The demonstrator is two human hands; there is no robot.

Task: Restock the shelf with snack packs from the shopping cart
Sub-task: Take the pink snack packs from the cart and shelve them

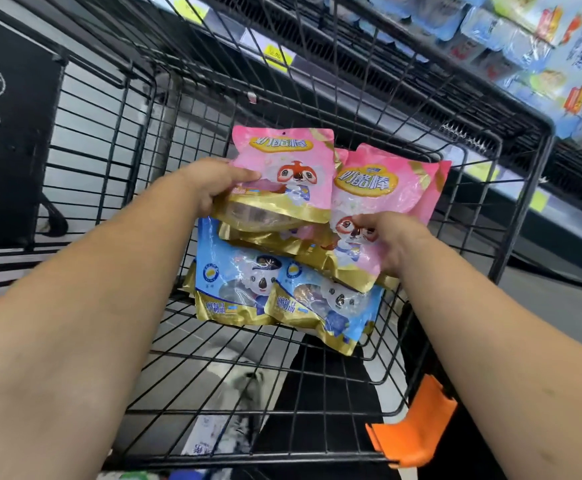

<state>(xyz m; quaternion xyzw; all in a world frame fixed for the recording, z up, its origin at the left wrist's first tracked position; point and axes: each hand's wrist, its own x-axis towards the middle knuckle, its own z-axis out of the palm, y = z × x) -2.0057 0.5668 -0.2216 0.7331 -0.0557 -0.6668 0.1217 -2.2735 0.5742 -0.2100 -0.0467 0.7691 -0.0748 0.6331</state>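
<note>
both hands were reaching into the shopping cart (521, 188), where the snack packs lay in a loose heap on the wire basket. the left hand (213, 183) gripped a pink snack pack (282, 164) by its left edge, thumb on the front and the other fingers hidden behind, probably so the bag could be lifted flat with its printed face up. a second gold-trimmed bottom showed just under it, though whether that bag was in the same grip could not be told. the right hand (391, 242) was curled onto a second pink pack (372, 199), which overlapped the first on its right side; taking it by the lower right edge likely kept the two bags fanned apart rather than bunched. beneath both lay blue snack packs (248, 282), untouched and resting on the cart floor, seemingly left for another trip. the shelf (483, 95) ran along the upper right beside the cart, near enough to reach, with blue packages (525, 32) stocked above it and yellow price tags (277, 55) on its edge. no pink pack had reached it yet.
</note>
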